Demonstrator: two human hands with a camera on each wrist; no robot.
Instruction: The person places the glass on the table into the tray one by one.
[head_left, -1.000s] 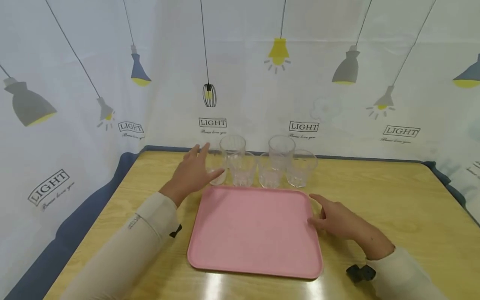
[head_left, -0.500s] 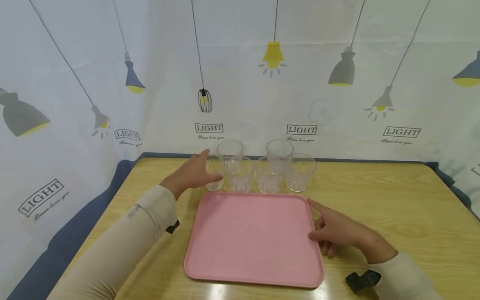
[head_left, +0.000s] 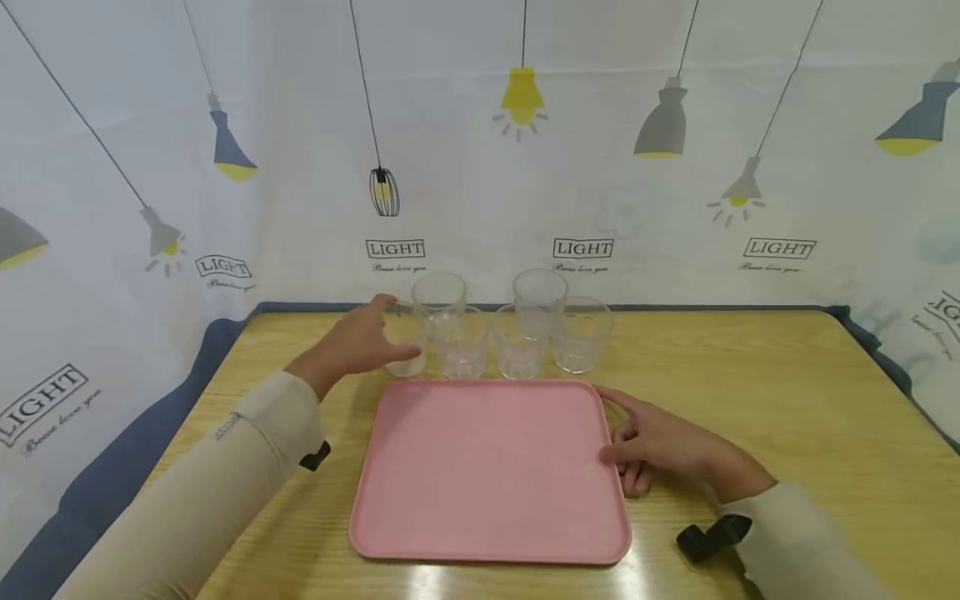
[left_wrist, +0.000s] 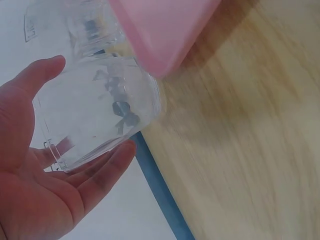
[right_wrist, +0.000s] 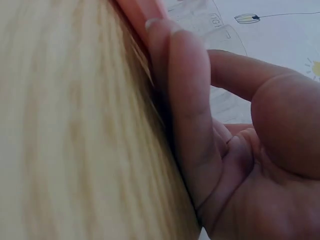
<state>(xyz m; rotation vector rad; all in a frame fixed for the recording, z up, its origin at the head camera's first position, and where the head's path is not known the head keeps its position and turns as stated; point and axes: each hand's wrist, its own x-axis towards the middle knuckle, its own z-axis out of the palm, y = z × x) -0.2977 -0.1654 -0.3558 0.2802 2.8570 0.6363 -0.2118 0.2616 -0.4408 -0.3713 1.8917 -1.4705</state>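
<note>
The pink tray (head_left: 491, 475) is lying flat on the wooden table (head_left: 750, 375) at near centre. At its right edge, the right hand (head_left: 663, 442) is pinching the rim: the thumb is bearing on top, the index finger is extending toward the far right corner, and the other fingers are curling beside or beneath the edge. Just beyond the far left corner, the left hand (head_left: 352, 337) is bracketing the leftmost glass (left_wrist: 100, 105) between thumb and fingers; whether it is gripping firmly cannot be told. Five other glasses (head_left: 519, 350) are standing to its right, beyond the tray, two of them farther back. A printed backdrop (head_left: 465, 150) is hanging behind. Progress is appearing early: both hands are occupying their positions, yet all six glasses are standing on the table and none on the tray. Relative to the frame one second earlier, the left thumb and fingers are sitting closer about the glass, the right hand's lower fingers are showing curled, and the tray and glasses are keeping their arrangement.
</note>
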